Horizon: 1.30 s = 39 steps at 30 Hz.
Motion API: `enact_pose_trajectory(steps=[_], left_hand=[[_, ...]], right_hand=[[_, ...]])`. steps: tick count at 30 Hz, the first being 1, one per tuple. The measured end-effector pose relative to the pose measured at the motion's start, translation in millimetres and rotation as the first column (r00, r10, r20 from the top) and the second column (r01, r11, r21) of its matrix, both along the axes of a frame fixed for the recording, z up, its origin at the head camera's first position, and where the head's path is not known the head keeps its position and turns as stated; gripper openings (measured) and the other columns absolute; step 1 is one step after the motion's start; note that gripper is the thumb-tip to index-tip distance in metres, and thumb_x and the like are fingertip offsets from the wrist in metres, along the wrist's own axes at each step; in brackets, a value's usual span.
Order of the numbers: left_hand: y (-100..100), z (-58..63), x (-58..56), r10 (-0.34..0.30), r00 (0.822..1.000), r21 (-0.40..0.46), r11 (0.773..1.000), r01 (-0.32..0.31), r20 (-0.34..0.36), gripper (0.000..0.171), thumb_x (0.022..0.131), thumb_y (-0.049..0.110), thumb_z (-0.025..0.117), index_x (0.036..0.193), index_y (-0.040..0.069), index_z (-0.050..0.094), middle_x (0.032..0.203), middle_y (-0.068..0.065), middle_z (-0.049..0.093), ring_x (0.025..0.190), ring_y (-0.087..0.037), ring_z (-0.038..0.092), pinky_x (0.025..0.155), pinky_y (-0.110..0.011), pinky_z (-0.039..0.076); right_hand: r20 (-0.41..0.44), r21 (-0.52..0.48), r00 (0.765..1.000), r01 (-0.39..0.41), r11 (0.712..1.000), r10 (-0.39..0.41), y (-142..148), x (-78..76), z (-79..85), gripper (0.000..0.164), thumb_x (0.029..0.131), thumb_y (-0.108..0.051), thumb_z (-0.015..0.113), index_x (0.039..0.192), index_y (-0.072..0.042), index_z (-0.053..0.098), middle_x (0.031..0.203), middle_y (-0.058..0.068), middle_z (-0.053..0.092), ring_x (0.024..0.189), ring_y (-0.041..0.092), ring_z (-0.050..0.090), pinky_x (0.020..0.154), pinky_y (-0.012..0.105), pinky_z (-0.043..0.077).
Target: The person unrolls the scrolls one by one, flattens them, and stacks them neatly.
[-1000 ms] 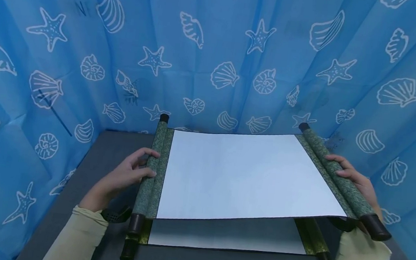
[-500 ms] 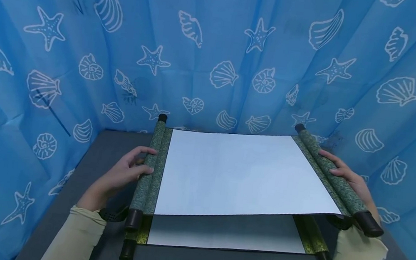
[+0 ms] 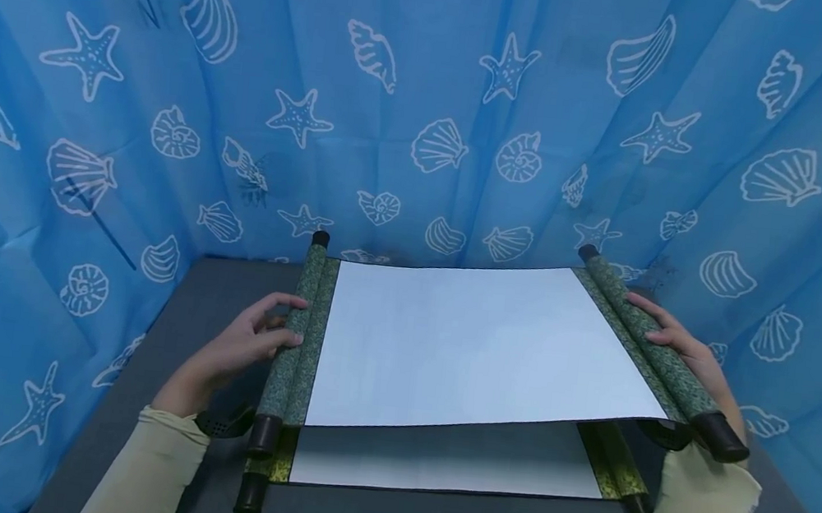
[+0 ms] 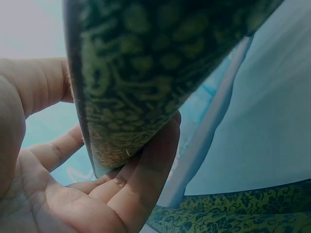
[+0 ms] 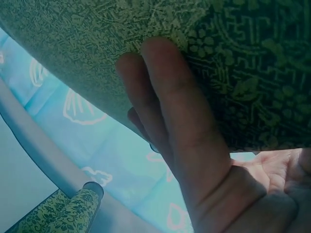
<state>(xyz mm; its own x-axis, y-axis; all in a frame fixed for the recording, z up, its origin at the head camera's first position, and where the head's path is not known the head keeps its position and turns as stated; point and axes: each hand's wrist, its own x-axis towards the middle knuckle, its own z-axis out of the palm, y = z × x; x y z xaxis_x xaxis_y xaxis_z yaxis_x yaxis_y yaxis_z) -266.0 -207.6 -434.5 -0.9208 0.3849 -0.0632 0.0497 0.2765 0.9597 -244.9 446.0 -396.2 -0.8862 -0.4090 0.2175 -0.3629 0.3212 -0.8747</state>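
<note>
Between both hands hangs a green patterned scroll (image 3: 477, 345), its blank white sheet spread and lifted above the table. At its left roller the left hand (image 3: 239, 347) grips with thumb and forefinger on top; the left wrist view shows other fingers (image 4: 150, 170) curled beneath. The right hand (image 3: 691, 358) holds the right roller, which sits higher at its near end; in the right wrist view its fingers (image 5: 180, 107) support the roller from below. Under it a second scroll (image 3: 435, 465), with yellow-green borders and dark knobs, lies open on the table, partly hidden.
A dark grey table (image 3: 229, 289) carries the lower scroll. Blue curtain (image 3: 425, 109) with white shells and starfish hangs close behind and at both sides. Dark wrist devices (image 3: 224, 420) sit at the sleeves.
The raised scroll has shifted slightly left at its right end, along with the right hand. Both hands keep their hold, and the lower scroll stays put.
</note>
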Motion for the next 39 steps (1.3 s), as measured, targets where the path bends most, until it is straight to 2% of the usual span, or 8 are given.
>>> enact_pose_trajectory(steps=[2,7,11,17,23,31,37,39], left_hand=[[-1,-1.3,-0.3,0.004,1.000,-0.004,1.000,-0.004,0.002,0.054,0.105,0.025,0.067,0.154,0.020,0.045,0.173,-0.011,0.026,0.150,-0.044,0.040,0.089,-0.043,0.044],[0,-3.1,-0.5,-0.009,1.000,-0.045,0.999,0.008,-0.018,0.054,0.105,0.028,0.069,0.153,0.019,0.048,0.170,-0.013,0.030,0.135,-0.042,0.049,0.085,-0.043,0.044],[1,-4.4,-0.6,-0.018,0.999,-0.096,0.995,0.015,-0.036,0.056,0.104,0.031,0.071,0.153,0.020,0.049,0.172,-0.014,0.026,0.138,-0.042,0.052,0.093,-0.046,0.050],[2,-8.3,-0.8,-0.028,1.000,-0.139,0.990,0.028,0.000,0.057,0.103,0.033,0.072,0.154,0.022,0.049,0.172,-0.015,0.024,0.141,-0.045,0.049,0.102,-0.057,0.052],[3,-11.4,-1.9,-0.055,0.998,-0.167,0.984,0.057,0.019,0.061,0.103,0.032,0.073,0.156,0.020,0.045,0.156,-0.023,0.041,0.125,-0.037,0.059,0.095,-0.049,0.055],[4,-14.4,-2.6,-0.096,0.995,-0.197,0.975,0.101,0.036,0.066,0.101,0.032,0.075,0.158,0.017,0.043,0.145,-0.026,0.052,0.117,-0.033,0.063,0.087,-0.044,0.056],[4,-14.4,-1.0,-0.134,0.991,-0.202,0.970,0.135,0.020,0.061,0.102,0.030,0.074,0.155,0.015,0.049,0.152,-0.024,0.047,0.118,-0.034,0.059,0.086,-0.044,0.056],[5,-13.3,0.2,-0.143,0.990,-0.209,0.967,0.144,0.021,0.060,0.102,0.031,0.074,0.155,0.014,0.051,0.155,-0.023,0.046,0.121,-0.035,0.058,0.089,-0.047,0.057]], right_hand=[[0.001,-0.005,1.000,-0.001,1.000,0.001,-1,-0.3,-0.7,0.064,0.114,-0.006,0.026,0.170,-0.037,0.020,0.172,-0.025,0.017,0.143,-0.023,0.019,0.103,0.009,0.023],[0.002,0.008,1.000,0.016,1.000,-0.016,-1,0.5,-1.7,0.064,0.114,-0.007,0.026,0.170,-0.037,0.019,0.172,-0.025,0.016,0.143,-0.024,0.018,0.103,0.007,0.021],[0.014,0.015,0.999,0.038,0.999,-0.038,-2,0.8,-1.1,0.064,0.115,-0.008,0.026,0.170,-0.038,0.018,0.170,-0.028,0.018,0.143,-0.024,0.016,0.102,0.007,0.020],[0.020,0.016,0.999,0.048,0.999,-0.048,-2,0.3,-0.2,0.063,0.115,-0.009,0.027,0.171,-0.037,0.017,0.168,-0.029,0.020,0.142,-0.024,0.017,0.102,0.007,0.020],[0.054,0.019,0.997,0.053,0.998,-0.054,-3,-0.4,-1.4,0.062,0.115,-0.012,0.026,0.171,-0.037,0.016,0.166,-0.031,0.020,0.141,-0.025,0.016,0.116,0.016,0.011],[0.034,0.050,0.998,0.050,0.998,-0.052,-5,-4.0,-0.4,0.062,0.114,-0.012,0.028,0.172,-0.031,0.017,0.160,-0.034,0.023,0.138,-0.026,0.019,0.099,0.008,0.023],[0.037,0.045,0.998,0.054,0.998,-0.056,-5,-4.0,-2.2,0.061,0.114,-0.012,0.028,0.171,-0.032,0.019,0.160,-0.033,0.025,0.137,-0.026,0.021,0.120,0.028,0.014],[0.039,0.044,0.998,0.052,0.998,-0.054,-5,-4.5,-3.2,0.062,0.114,-0.012,0.028,0.171,-0.033,0.019,0.160,-0.033,0.026,0.137,-0.026,0.021,0.119,0.028,0.014]])
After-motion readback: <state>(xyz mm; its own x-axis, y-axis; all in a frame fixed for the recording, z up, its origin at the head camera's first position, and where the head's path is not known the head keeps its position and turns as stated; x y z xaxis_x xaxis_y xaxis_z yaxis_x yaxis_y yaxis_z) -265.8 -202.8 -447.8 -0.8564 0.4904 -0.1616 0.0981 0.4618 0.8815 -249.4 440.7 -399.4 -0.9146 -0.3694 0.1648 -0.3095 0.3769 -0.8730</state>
